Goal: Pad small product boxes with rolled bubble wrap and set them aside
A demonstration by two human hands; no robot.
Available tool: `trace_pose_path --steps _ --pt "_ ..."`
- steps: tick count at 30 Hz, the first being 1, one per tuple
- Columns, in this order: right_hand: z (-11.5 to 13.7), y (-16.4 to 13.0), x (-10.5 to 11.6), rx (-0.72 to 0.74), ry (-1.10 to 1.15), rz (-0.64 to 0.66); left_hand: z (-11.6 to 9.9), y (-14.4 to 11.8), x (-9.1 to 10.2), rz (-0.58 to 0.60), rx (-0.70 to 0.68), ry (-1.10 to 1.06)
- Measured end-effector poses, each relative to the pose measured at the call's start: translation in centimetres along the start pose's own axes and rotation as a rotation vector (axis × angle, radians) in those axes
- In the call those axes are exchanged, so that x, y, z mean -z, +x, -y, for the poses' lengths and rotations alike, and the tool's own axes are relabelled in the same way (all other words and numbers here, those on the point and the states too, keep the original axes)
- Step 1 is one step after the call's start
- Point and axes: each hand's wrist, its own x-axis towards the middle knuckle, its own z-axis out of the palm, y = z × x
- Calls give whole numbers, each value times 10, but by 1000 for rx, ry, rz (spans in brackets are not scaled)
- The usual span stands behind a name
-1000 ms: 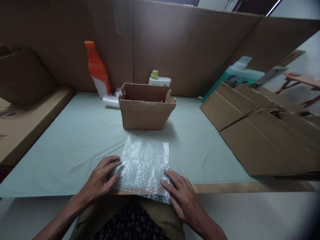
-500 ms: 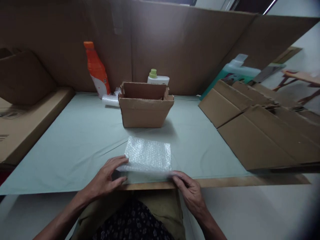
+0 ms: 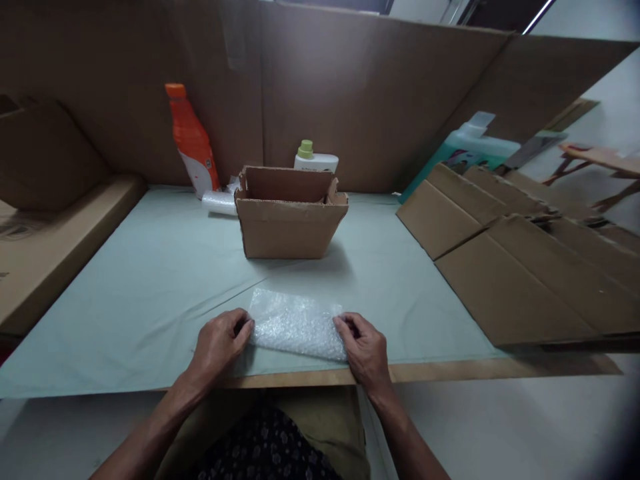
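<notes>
Both hands, left (image 3: 223,340) and right (image 3: 366,347), pinch opposite ends of a folded bubble-wrap sheet (image 3: 295,328) on the table (image 3: 150,287).

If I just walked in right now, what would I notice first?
Probably the bright orange bottle at the back, left of the open cardboard box. Next, the shiny bubble wrap near the front of the pale green cloth, with the left hand and right hand at opposite ends.
</notes>
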Motion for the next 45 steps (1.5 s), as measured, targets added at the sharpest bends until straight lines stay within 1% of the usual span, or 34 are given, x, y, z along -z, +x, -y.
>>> trace_pose_path --steps 2,4,7,10,13,15,17,19,21,23,26,28,29,31,33,35,37,39,41,43,45 --pt "-4 2 -2 83 -146 -14 -1 2 -1 3 3 82" --pt "-7 4 -3 137 -265 -24 -2 4 -2 -28 2 134" --pt "-11 11 -2 158 -390 -28 -4 6 -2 -69 11 201" --pt "-9 20 -2 164 -438 33 -6 7 -4 -48 18 277" --pt "-3 25 -1 171 -338 76 -5 8 -7 -60 -15 278" --pt "3 20 2 123 -203 94 -3 9 -7 -78 -47 248" --pt "10 8 6 34 -64 121 1 13 -2 -74 -51 213" --pt "18 -10 9 -29 48 164 3 22 7 -61 -55 180" --pt "27 -29 7 -28 112 215 1 38 17 -73 -98 178" --pt "39 -44 0 19 140 292 -7 62 23 -91 -190 227" --pt "54 -53 -12 96 124 415 -21 96 20 -81 -300 303" --pt "59 -51 -16 88 102 455 -24 106 13 -73 -330 315" --pt "61 -50 -17 63 99 464 -22 105 9 -79 -349 300" --pt "61 -46 -15 8 131 481 -11 87 4 -102 -429 225" --pt "60 -45 -11 -42 189 513 4 52 2 -114 -548 100" --pt "58 -44 -7 -100 255 543 18 8 2 -65 -644 5" --pt "58 -45 -4 -173 334 580 24 -32 2 13 -646 -23" --pt "58 -45 -4 -251 438 618 22 -60 -1 17 -629 -11" --pt "60 -45 -5 -317 548 649 16 -71 -8 -48 -632 8" --pt "61 -46 -5 -349 632 662 12 -68 -16 -120 -656 12" --pt "59 -48 -4 -338 664 676 10 -60 -23 -173 -685 -12"
